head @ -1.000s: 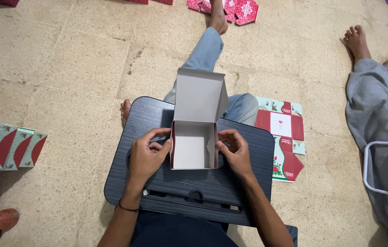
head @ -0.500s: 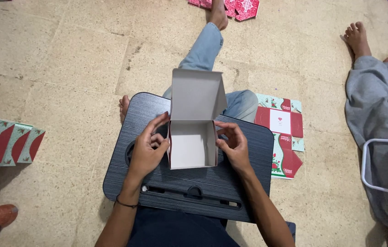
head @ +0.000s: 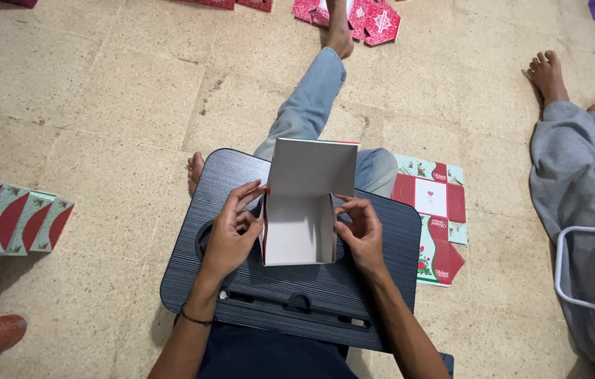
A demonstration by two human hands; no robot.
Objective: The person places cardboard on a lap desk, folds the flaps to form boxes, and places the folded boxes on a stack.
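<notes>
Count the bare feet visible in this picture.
3. One foot beside the lap desk's left edge, one among cartons at top centre, and another person's foot top right. Others may be hidden.

Left hand (head: 231, 235) gripping left wall of open white cardboard box (head: 299, 228), fingers curling over its edge. Right hand (head: 359, 233) pinching right wall, fingertips touching rim. Box sitting on dark lap tray (head: 389, 281), lid flap standing upright at far side, white inside facing camera. Tray resting across person's lap, jeans leg (head: 308, 105) stretching forward over beige floor. Flat red-and-green box blank (head: 438, 210) lying just beside tray at right. Folded blanks (head: 10, 221) lying well apart at left. Another person in grey trousers (head: 582, 175) sitting at far right.
</notes>
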